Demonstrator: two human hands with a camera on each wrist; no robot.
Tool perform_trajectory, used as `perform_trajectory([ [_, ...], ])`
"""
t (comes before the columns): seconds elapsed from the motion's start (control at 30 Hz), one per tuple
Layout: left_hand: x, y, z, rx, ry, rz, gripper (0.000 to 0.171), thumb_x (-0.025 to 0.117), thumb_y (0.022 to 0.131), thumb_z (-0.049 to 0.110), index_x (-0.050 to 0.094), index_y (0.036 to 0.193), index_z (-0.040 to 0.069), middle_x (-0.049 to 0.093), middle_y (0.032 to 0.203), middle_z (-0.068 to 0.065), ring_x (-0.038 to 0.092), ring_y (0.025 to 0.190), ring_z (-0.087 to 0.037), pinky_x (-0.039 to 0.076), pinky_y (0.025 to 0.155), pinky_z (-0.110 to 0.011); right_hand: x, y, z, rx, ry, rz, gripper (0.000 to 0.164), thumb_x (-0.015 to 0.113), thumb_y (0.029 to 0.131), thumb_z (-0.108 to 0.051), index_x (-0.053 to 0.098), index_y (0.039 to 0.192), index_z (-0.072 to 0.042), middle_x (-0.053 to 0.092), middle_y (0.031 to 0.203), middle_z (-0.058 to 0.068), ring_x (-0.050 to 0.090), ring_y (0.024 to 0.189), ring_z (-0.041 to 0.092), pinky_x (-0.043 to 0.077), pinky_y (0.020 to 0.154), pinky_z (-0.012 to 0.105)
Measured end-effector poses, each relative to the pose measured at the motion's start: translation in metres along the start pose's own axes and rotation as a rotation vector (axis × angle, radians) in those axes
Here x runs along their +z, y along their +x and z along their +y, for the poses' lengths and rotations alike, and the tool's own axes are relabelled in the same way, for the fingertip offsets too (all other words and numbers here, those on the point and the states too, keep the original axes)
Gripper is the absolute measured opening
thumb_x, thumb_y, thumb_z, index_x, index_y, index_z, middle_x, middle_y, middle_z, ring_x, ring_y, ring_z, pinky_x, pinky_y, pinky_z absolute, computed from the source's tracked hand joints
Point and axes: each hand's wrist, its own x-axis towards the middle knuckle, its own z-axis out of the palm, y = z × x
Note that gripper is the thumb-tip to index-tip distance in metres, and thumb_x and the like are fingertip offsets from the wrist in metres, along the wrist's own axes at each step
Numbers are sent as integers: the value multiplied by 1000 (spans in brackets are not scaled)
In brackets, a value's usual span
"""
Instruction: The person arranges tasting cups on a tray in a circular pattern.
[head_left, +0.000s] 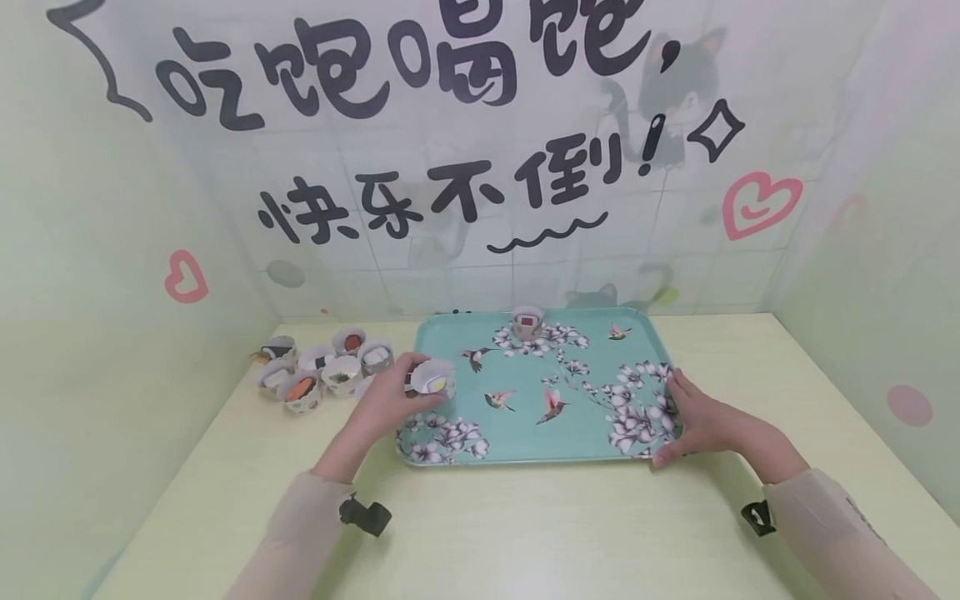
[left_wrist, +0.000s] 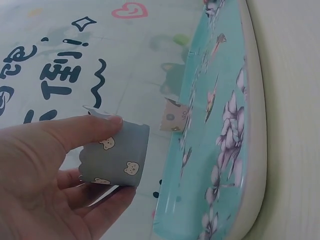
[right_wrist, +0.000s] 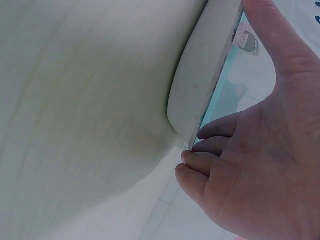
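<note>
My left hand (head_left: 393,392) grips a small grey paper baking cup (left_wrist: 117,155) printed with bear faces, thumb on one side and fingers on the other. Something white and yellow (head_left: 437,384) shows inside it. The cup is over the left part of a turquoise tray (head_left: 517,446) with flowers and birds. At the tray's right front corner, my right hand (head_left: 708,417) holds the rim between thumb and fingers. Another paper cup (head_left: 528,327) stands at the back of the tray, with a dark red piece inside.
Several paper cups with sushi-like pieces cluster left of the tray, among them one with an orange piece (head_left: 302,392) and one with a red piece (head_left: 350,341). A pale wooden table (head_left: 525,533) carries everything. A printed curtain (head_left: 465,275) hangs behind.
</note>
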Motion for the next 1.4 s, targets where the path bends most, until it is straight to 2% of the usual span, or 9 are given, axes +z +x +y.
perform_trajectory([
  [0.17, 9, 8, 10, -7, 19, -24, 67, 77, 87, 29, 46, 141, 4, 62, 133, -19, 63, 116, -34, 56, 94, -46, -1, 0, 0, 4, 6, -4, 139, 90, 65, -49, 4, 146, 25, -3, 153, 48, 5, 142, 63, 17, 116, 70],
  [0.5, 25, 26, 26, 2, -10, -58, 64, 78, 87, 28, 47, 140, 9, 61, 134, -12, 60, 122, -30, 55, 97, -44, -1, 0, -1, 5, 19, -9, 139, 90, 65, -48, 4, 146, 25, -4, 154, 47, 4, 142, 63, 16, 116, 70],
  [0.63, 29, 34, 34, 5, 1, -56, 63, 78, 87, 28, 48, 139, 9, 62, 133, -11, 60, 123, -28, 53, 100, -45, -1, 0, -1, 4, 24, -7, 139, 90, 65, -48, 3, 146, 25, -5, 154, 47, 4, 143, 63, 16, 116, 70],
  [0.9, 40, 49, 44, 19, -12, -57, 61, 79, 86, 25, 49, 137, 8, 63, 129, -11, 61, 118, -26, 54, 98, -43, -2, 1, -1, -7, 17, 5, 140, 90, 64, -48, 5, 146, 26, -3, 154, 47, 5, 142, 63, 17, 116, 70],
  [1.4, 64, 80, 63, -10, 3, -57, 62, 79, 86, 27, 50, 138, 11, 62, 133, -10, 60, 122, -26, 52, 103, -44, -1, 1, -2, -13, 10, 17, 140, 91, 63, -48, 6, 145, 26, -2, 153, 48, 6, 142, 64, 18, 115, 70],
])
